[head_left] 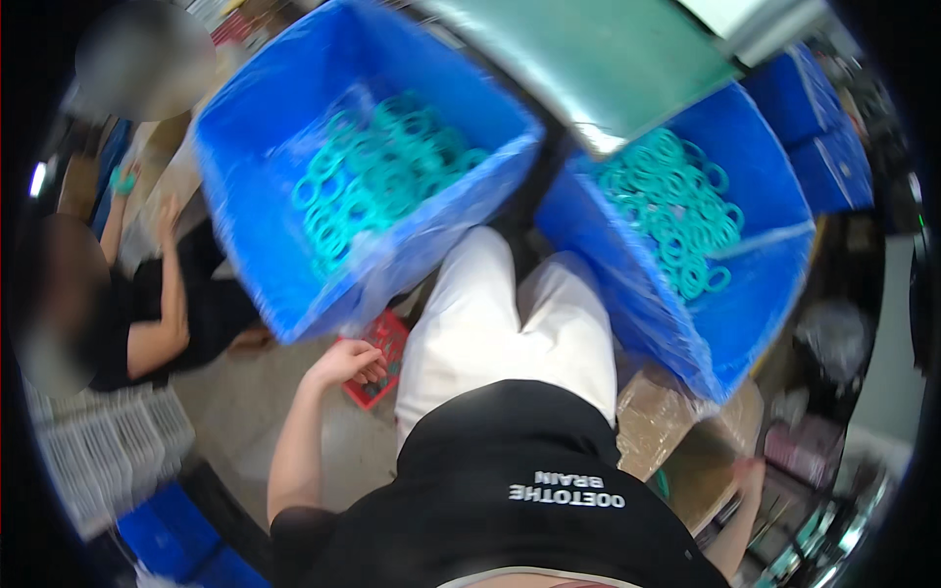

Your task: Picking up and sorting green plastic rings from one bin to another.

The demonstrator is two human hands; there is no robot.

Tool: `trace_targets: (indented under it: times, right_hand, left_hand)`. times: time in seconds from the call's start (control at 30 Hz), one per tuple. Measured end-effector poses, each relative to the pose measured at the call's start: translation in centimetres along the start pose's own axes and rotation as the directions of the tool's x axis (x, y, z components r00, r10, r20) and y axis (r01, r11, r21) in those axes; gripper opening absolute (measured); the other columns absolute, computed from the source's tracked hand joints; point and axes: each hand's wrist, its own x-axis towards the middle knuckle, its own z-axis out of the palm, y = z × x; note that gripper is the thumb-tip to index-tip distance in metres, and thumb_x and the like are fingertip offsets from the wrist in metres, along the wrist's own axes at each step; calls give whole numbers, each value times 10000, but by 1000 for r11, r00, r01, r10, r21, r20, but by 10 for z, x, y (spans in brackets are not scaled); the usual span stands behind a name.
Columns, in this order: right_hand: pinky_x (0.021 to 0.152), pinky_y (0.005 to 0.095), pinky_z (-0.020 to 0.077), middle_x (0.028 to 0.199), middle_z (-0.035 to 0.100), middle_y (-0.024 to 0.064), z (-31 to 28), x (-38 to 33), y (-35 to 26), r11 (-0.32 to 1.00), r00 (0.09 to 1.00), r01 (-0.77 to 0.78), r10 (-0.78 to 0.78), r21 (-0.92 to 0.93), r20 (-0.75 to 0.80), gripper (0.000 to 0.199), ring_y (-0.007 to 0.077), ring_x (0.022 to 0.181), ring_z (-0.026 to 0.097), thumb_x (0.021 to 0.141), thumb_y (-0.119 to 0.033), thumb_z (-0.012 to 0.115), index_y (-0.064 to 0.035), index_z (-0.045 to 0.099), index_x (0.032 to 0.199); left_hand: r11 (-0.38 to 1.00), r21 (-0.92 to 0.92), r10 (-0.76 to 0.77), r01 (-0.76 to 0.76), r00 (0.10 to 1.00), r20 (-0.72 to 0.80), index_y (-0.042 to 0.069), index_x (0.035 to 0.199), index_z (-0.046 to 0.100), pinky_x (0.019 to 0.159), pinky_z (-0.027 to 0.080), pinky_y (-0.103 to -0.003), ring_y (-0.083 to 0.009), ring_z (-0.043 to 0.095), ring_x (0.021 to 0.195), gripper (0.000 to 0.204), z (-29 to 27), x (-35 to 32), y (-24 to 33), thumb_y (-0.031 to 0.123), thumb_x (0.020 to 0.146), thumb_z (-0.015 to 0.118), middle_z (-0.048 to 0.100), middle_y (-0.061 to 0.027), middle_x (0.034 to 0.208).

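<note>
A red tray (377, 365) is touched by the left grip (345, 365), fingers loosely curled, not clenched; right grip (750, 477) state cannot be told.

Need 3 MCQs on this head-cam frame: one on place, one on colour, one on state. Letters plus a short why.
1. Where does the left hand rest?
A. inside the left blue bin
B. on a red tray beside the person's left leg
C. on the green board

2. What colour are the rings in the bins?
A. teal
B. orange
C. white

3. What state is the left hand in?
A. clenched around a ring
B. hidden from view
C. fingers loosely curled on the tray, gripping nothing visible

Answers:
1. B: the hand lies on the red tray, low beside the white trouser leg, below the left blue bin.
2. A: both the left bin and the right blue bin hold teal rings.
3. C: the fingers rest on the tray with no ring between them.
</note>
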Motion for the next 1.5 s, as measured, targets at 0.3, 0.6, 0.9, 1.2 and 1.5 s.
trace_targets:
  times: [0.3, 0.6, 0.9, 1.2, 1.5]
  right_hand:
    - [619, 262, 475, 746, 634, 36, 336, 17, -256, 528, 617, 787, -690, -320, 379, 174, 126, 685, 600, 867, -141, 606, -33, 640, 1000]
    - [804, 412, 505, 982, 669, 131, 477, 229, -155, 27, 708, 700, -164, -714, 687, 368, 297, 934, 632, 745, -226, 674, -113, 631, 1092]
    - [888, 449, 477, 1164, 562, 158, 569, 325, -74, 295, 857, 449, -409, -844, 313, 557, 320, 1096, 544, 730, -159, 689, -20, 466, 1220]
    - [804, 451, 473, 1007, 599, 208, 573, 328, -95, 451, 752, 600, -598, -660, 276, 262, 377, 919, 592, 805, -108, 563, -14, 529, 1047]
    - [953, 413, 440, 1083, 593, 214, 515, 351, -61, 547, 834, 548, -307, -633, 458, 466, 374, 1026, 574, 746, -139, 638, -27, 553, 1190]
  left_hand:
    - [-50, 787, 995, -615, 36, 91, 83, 1215, 548, 1072, 296, -440, -369, 334, 1333, 441, 83, 52, 405, 210, 808, 661, 469, -146, 1369]
    - [19, 974, 944, -225, 326, 57, 305, 1443, 281, 1123, 126, -529, -266, 193, 1409, 822, 131, 172, 496, 306, 724, 679, 240, -2, 1523]
    - [34, 959, 948, -280, 312, 58, 296, 1411, 353, 1118, 154, -528, -288, 270, 1375, 777, 135, 178, 508, 264, 706, 678, 317, -3, 1487]
    - [26, 961, 951, -277, 303, 61, 299, 1407, 361, 1123, 154, -505, -289, 276, 1371, 774, 134, 180, 506, 259, 701, 675, 324, 2, 1484]
    - [-34, 969, 962, -244, 254, 98, 323, 1410, 353, 1130, 149, -510, -273, 271, 1377, 783, 137, 181, 506, 277, 695, 668, 327, 4, 1482]
